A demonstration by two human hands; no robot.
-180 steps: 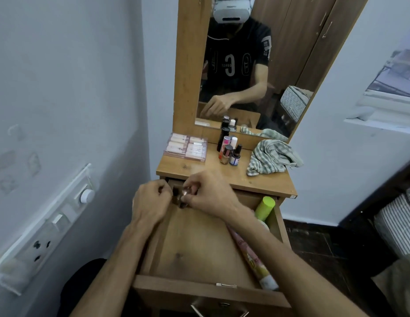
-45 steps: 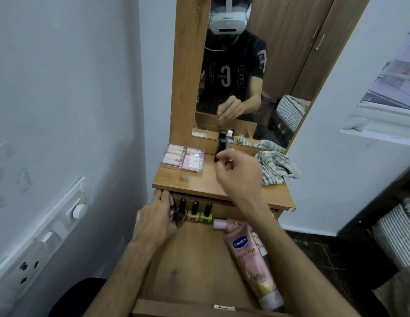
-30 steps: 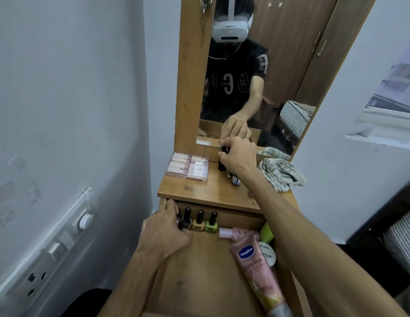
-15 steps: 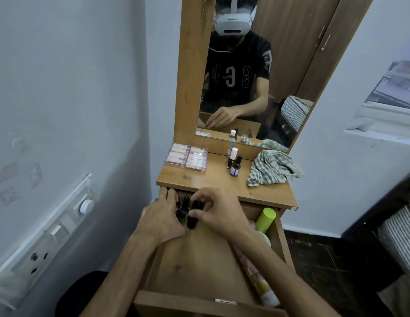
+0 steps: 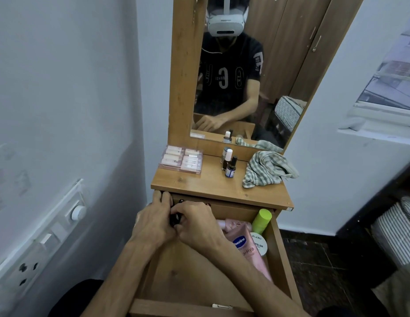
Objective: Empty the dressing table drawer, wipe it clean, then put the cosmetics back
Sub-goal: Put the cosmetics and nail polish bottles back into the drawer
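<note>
The wooden drawer (image 5: 183, 275) of the dressing table stands pulled out below me. Both hands meet at its back left corner. My right hand (image 5: 197, 225) curls its fingers round a small black bottle (image 5: 175, 219), of which only a dark sliver shows. My left hand (image 5: 153, 223) lies against the row of nail polish bottles there, which it mostly hides. A pink Vaseline tube (image 5: 247, 245), a white polish tub (image 5: 259, 243) and a lime-capped bottle (image 5: 262, 220) lie along the drawer's right side. Three small bottles (image 5: 228, 161) and a clear lipstick box (image 5: 181, 159) stand on the tabletop (image 5: 213, 184).
A striped green cloth (image 5: 265, 168) lies bunched on the tabletop's right. The mirror (image 5: 245, 72) rises behind. A wall with a switch panel (image 5: 46, 234) is close on the left. Striped bedding (image 5: 396, 229) sits at the right edge.
My right hand took a black bottle from the tabletop and brought it down to the drawer's back left corner, beside my left hand. One bottle fewer stands on the tabletop.
</note>
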